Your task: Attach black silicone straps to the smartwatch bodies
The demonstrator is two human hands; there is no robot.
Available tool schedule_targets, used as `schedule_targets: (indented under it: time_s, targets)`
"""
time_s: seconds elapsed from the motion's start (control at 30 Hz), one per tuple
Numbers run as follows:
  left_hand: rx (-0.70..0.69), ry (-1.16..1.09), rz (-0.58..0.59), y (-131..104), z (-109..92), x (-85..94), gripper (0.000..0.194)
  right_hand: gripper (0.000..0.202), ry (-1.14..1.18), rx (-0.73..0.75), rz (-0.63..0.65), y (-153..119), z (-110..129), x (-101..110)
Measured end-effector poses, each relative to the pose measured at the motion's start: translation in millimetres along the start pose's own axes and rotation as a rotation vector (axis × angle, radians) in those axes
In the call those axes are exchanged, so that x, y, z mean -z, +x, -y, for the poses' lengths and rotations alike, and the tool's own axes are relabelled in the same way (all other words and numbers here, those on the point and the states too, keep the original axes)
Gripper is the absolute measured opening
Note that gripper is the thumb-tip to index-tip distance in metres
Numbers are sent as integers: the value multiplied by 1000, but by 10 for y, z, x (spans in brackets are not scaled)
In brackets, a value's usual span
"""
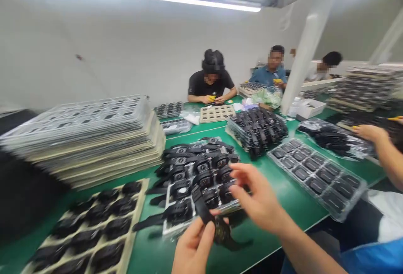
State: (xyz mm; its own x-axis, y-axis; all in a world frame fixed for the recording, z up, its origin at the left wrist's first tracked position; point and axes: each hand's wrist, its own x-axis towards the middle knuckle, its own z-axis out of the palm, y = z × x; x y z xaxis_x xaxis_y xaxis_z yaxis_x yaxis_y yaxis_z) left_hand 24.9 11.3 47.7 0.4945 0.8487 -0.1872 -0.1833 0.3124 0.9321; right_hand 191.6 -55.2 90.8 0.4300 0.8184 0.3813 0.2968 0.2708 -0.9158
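The step in hand looks like handling one black wristwatch (221, 232), pinched between the left hand's (195, 244) thumb and fingers above the green tabletop (267, 240), just in front of a watch-laden tray (166, 228). The right hand (260, 198) hangs by that tray's right side, thumb and fingers spread; a next move would call for keeping the left pinch steady.

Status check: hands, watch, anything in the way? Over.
Left hand gripping a black watch. Right hand open beside the loaded tray, contact unclear. Straps overhang the tray's left edge, possible snag.
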Motion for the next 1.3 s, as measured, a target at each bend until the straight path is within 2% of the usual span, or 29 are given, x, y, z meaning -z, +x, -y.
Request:
schedule_targets:
  time_s: [0.07,0.13,0.2,0.27,0.33,0.4,0.43,0.5,0.57,0.63,0.67,0.73,0.8,0.87,0.93,1.03,1.13,1.2,1.3]
  targets:
    - [-5,-117,-61,18,-124,50,57,16,43,-17,85,-204,-112,152]
    - [27,-217,-78,44,-243,103,57,20,-39,-64,183,-378,-307,264]
    - [90,-299,-68,66,-314,133,58,22,-151,-3,103,-521,-533,270]
    - [149,-357,-47,82,-321,126,59,39,-195,169,67,-643,-722,172]
    - [161,-372,-18,89,-278,91,58,60,-145,353,100,-749,-835,19]
    - [130,-346,9,83,-212,49,55,67,-53,452,121,-827,-873,-129]
    - [103,-330,15,76,-179,34,54,63,-5,446,109,-854,-870,-192]
    - [45,-314,3,57,-118,22,50,43,98,308,35,-885,-828,-292]
    - [-3,-302,-27,40,-60,34,48,25,218,65,-119,-892,-756,-370]
    - [-46,-258,-65,35,9,60,49,24,326,-157,-288,-880,-672,-429]
    - [-77,-218,-87,38,47,76,52,27,362,-215,-350,-868,-632,-448]
    - [-161,-101,-112,49,125,111,58,27,361,-214,-399,-826,-571,-455]
    - [-257,85,-84,53,188,147,52,19,246,-61,-345,-766,-547,-425]
    - [-353,352,-14,39,224,183,40,15,67,118,-217,-702,-556,-388]
    - [-472,648,82,6,241,215,39,18,-38,166,-95,-660,-576,-388]
    - [-668,986,196,-49,252,262,50,29,63,18,-87,-655,-580,-489]
    - [-756,1170,183,-93,223,305,55,39,234,-134,-139,-667,-559,-613]
    - [-746,1179,195,-116,156,324,57,33,312,-230,-122,-665,-556,-641]
    - [-705,1055,303,-141,11,323,60,26,402,-321,-93,-665,-583,-599]
